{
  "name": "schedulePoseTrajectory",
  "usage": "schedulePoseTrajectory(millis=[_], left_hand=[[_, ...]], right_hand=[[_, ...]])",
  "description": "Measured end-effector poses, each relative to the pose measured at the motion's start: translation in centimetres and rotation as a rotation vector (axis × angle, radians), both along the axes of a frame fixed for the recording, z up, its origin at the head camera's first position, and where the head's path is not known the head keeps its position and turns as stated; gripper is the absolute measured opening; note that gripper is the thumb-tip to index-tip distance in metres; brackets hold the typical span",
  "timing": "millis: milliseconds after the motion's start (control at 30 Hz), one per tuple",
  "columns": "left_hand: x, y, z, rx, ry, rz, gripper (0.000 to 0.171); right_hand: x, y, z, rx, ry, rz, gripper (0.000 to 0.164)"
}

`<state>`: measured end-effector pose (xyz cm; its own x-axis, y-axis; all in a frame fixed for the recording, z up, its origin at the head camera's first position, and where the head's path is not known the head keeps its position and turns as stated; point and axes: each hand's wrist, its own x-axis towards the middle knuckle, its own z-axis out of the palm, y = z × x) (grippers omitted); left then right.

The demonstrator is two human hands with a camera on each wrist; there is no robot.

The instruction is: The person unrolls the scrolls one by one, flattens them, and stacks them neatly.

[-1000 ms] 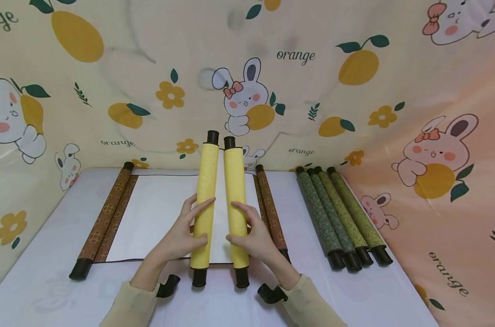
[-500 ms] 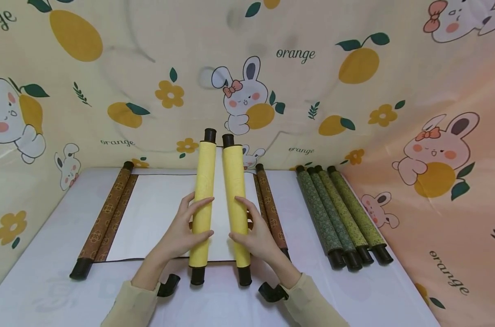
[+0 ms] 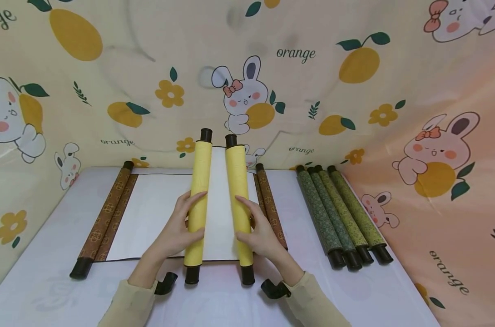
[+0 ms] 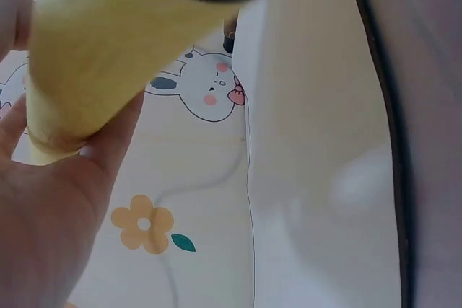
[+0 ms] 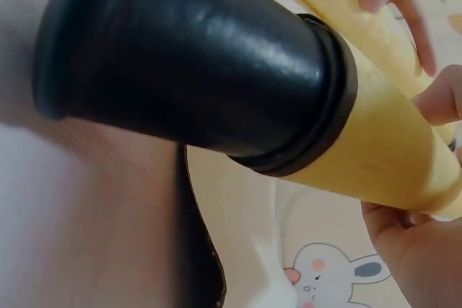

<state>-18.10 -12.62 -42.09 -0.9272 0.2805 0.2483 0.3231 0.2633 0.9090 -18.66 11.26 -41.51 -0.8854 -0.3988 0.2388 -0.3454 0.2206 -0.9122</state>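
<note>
"What's going on over there?"
"Unrolling, I'd judge. The left hand (image 3: 175,231) has thumb and fingers curled round a yellow cloth-like roller (image 3: 200,175) with black end caps (image 3: 192,275), and the right hand (image 3: 264,234) grips its twin (image 3: 237,170). Only a narrow white paper-like strip (image 3: 219,204) shows between, so it seems early."
"Where is it, exactly?"
"Middle of the scene, held up over a brown patterned scroll (image 3: 104,213) spread on the white table (image 3: 378,299)."
"And next?"
"Probably calls for drawing both rollers evenly apart, far ends matched to near ends, so the strip widens without skewing."
"Count everything for me?"
"Two yellow rollers, one strip between. One brown scroll, its two ends well apart, left and right. On the right, four slim green rolled scrolls (image 3: 318,211) side by side: two dark, two yellowish."
</note>
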Motion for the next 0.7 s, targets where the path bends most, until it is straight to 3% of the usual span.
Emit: schedulePoseTrajectory(millis=[100,333,567,700], left_hand=[[0.5,0.0,1.0,-0.004,-0.014,0.004,0.083],[0.6,0.2,1.0,-0.031,-0.035,0.015,0.083],[-0.8,0.1,-1.8,-0.078,-0.027,0.049,0.087],[-0.8,0.2,-2.1,-0.111,0.004,0.075,0.086]], right_hand=[[-0.1,0.1,0.0,0.009,-0.013,-0.015,0.084],[-0.2,0.3,0.1,0.034,-0.068,-0.067,0.082],[0.2,-0.2,0.5,0.047,-0.094,-0.114,0.08],[0.0,-0.2,0.1,0.037,-0.071,-0.134,0.082]])
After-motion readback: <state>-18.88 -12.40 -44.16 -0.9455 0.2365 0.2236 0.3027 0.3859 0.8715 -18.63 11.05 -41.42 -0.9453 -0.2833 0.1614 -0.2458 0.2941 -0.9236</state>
